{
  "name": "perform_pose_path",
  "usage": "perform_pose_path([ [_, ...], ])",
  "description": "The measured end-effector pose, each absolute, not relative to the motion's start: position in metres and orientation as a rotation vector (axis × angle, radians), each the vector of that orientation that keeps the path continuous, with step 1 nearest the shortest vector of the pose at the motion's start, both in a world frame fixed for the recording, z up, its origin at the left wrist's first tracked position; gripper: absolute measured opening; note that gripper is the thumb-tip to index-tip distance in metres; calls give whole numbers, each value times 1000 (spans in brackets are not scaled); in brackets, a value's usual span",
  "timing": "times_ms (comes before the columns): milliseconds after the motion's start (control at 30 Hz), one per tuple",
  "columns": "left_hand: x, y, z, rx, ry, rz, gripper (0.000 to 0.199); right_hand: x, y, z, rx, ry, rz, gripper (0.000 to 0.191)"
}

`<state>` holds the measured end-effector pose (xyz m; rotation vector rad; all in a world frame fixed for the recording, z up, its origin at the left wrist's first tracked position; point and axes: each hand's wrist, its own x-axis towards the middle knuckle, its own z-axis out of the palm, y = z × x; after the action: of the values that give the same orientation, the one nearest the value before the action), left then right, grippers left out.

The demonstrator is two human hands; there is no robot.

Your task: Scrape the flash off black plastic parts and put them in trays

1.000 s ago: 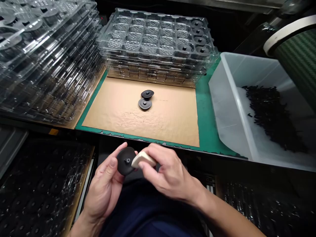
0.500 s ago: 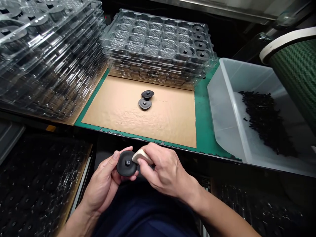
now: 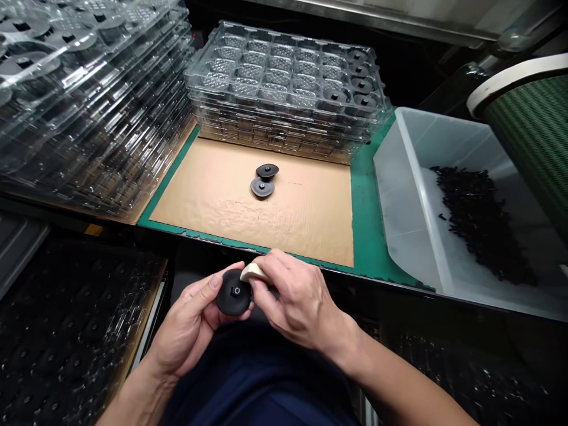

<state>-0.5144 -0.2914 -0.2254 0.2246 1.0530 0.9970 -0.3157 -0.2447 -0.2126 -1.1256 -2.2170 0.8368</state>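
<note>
head view: a round black disc (image 3: 227, 302) with a small raised center is gripped at its edge by the curled fingers of the left hand (image 3: 190, 319), below the front edge of a green table (image 3: 370, 207). a cream block (image 3: 254, 272) is pinched between the thumb and fingers of the right hand (image 3: 299, 299), its end touching the disc's upper rim. beyond, two black discs (image 3: 262, 188) are seen on a cardboard sheet (image 3: 213, 195), between clear stacked trays (image 3: 284, 97) and the hands; a bin (image 3: 402, 195) holding small dark pieces (image 3: 483, 219) is at right.
</note>
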Motion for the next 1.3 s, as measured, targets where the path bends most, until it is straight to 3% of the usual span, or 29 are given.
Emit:
perform_pose_path([
  [167,-515,-289,-223,228,1082,1105,40,-317,-247,-213,-1156,-2141,960,17],
  [367,-517,-287,-227,311,978,949,36,-321,-243,-217,-916,-2273,737,18],
  [567,-520,-286,-229,283,1074,1012,40,-321,-252,-222,-1125,-2121,897,18],
  [767,-519,-288,-234,319,960,853,35,-322,-247,-225,-863,-2226,653,20],
  [833,-515,-287,-233,311,1041,1017,35,-328,-250,-227,-1033,-2059,755,16],
  [967,-513,-286,-233,347,1191,1207,53,-334,-258,-232,-1250,-1834,1121,15],
  [1167,-523,-289,-240,340,991,837,38,-323,-244,-233,-815,-2141,838,21],
  [1233,-521,-289,-240,284,915,799,42,-322,-240,-232,-647,-2243,742,22],
  [1300,-516,-288,-239,231,916,896,36,-323,-239,-232,-739,-2209,700,21],
])
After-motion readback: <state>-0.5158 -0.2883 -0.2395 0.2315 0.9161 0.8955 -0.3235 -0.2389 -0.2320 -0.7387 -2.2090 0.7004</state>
